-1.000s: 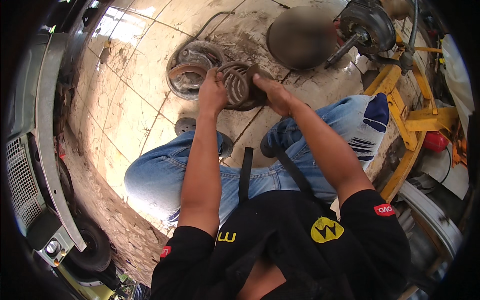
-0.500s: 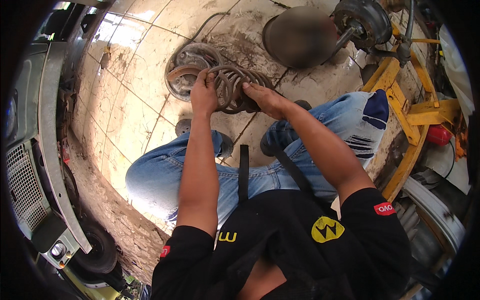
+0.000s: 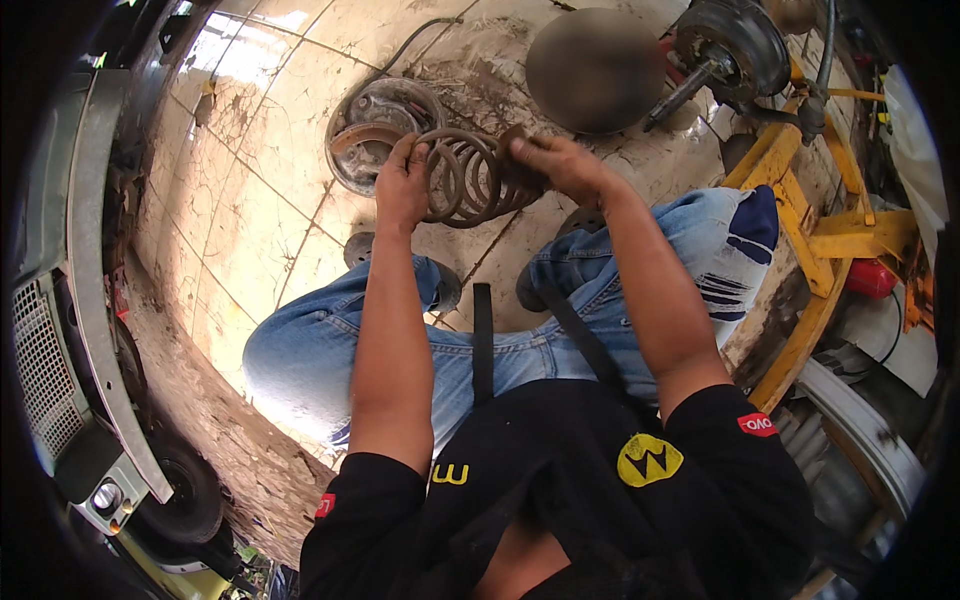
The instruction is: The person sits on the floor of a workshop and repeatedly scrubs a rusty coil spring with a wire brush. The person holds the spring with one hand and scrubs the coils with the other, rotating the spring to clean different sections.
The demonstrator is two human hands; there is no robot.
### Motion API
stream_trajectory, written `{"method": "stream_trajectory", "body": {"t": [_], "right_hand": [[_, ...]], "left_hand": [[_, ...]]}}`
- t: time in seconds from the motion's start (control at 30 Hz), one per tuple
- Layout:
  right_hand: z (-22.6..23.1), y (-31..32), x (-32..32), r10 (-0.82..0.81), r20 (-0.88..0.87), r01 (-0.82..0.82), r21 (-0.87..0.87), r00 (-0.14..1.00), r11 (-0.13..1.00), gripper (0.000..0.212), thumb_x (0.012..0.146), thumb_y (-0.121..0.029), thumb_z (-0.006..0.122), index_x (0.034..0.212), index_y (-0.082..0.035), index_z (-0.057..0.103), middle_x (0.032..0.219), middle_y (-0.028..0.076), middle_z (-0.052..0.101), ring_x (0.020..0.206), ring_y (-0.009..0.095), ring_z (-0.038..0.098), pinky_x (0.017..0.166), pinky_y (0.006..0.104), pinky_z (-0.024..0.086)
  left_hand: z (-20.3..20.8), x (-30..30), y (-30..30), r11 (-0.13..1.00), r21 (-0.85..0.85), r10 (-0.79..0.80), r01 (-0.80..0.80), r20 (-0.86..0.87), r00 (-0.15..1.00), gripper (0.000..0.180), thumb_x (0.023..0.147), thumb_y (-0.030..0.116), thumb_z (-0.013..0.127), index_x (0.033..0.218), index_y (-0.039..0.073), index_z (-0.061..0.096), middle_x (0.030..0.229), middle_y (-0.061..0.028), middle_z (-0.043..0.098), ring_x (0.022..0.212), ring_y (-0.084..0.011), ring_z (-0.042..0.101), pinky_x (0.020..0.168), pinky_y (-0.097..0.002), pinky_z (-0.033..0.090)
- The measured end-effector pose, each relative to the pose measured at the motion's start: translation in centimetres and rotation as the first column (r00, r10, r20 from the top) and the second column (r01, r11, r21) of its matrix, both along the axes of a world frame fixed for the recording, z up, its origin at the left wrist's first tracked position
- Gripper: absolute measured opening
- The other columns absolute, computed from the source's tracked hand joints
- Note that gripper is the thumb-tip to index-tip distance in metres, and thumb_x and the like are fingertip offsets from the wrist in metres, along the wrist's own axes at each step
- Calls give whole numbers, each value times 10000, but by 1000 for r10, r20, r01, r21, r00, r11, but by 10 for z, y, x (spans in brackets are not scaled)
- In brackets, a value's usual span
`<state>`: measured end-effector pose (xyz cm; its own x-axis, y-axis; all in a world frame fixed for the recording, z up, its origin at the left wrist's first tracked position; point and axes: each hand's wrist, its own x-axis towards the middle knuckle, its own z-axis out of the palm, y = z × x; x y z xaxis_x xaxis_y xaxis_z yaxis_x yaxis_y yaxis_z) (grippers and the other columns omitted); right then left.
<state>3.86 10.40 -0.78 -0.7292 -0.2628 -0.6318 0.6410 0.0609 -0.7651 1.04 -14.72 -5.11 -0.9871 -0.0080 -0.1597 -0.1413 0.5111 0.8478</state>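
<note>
A rusty coil spring (image 3: 465, 180) lies sideways between my hands, just above the tiled floor. My left hand (image 3: 402, 187) is closed on its left end, thumb toward the coils. My right hand (image 3: 565, 168) grips the right end, where a dark brown part beside the coils is half covered by the fingers. Past my left hand, a round dirty metal plate (image 3: 405, 95) rests on the floor. A rust-brown curved strip (image 3: 365, 132) shows over that plate; its right end is hidden behind my left hand.
A black hose (image 3: 405, 45) curves away behind the plate. At the far right a brake drum with a shaft (image 3: 735, 50) sits by a yellow metal stand (image 3: 790, 190). A blurred round shape (image 3: 595, 70) is left of it. A vehicle's metal bumper (image 3: 95, 250) runs along the left.
My right hand has shifted slightly right and up along the spring's right end, and the coils have turned a little. My left hand has stayed on the left end.
</note>
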Motion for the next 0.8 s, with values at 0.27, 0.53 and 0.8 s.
{"method": "stream_trajectory", "body": {"t": [0.27, 0.53, 0.8], "right_hand": [[-59, -13, 3, 168, -125, -139, 215, 978, 967, 572, 967, -438, 515, 1338, -5, 474, 1251, 187, 581, 1176, 279, 529, 971, 380, 424], [-61, -39, -59, 280, 55, -281, 16, 959, 960, 388, 994, -288, 501, 1296, -46, 518, 1128, 80, 630, 945, 146, 637, 794, 294, 545], [-85, -31, -14, -96, -37, 94, -46, 995, 994, 393, 998, -359, 475, 1231, -44, 504, 1033, 79, 624, 870, 161, 620, 762, 313, 555]], "left_hand": [[11, 0, 10, 995, 73, -64, 65, -10, 998, 389, 954, 326, 555, 1202, 29, 599, 1071, -191, 664, 1004, -287, 636, 861, -346, 473], [16, 1, 11, 971, -50, -239, 234, -141, 961, 321, 925, 283, 575, 1168, 79, 623, 1089, -182, 651, 1033, -350, 607, 871, -397, 477], [10, -6, 4, 995, -11, 95, -95, -28, 995, 357, 948, 327, 531, 1181, 67, 608, 1086, -199, 649, 1017, -374, 606, 857, -417, 473]]}}
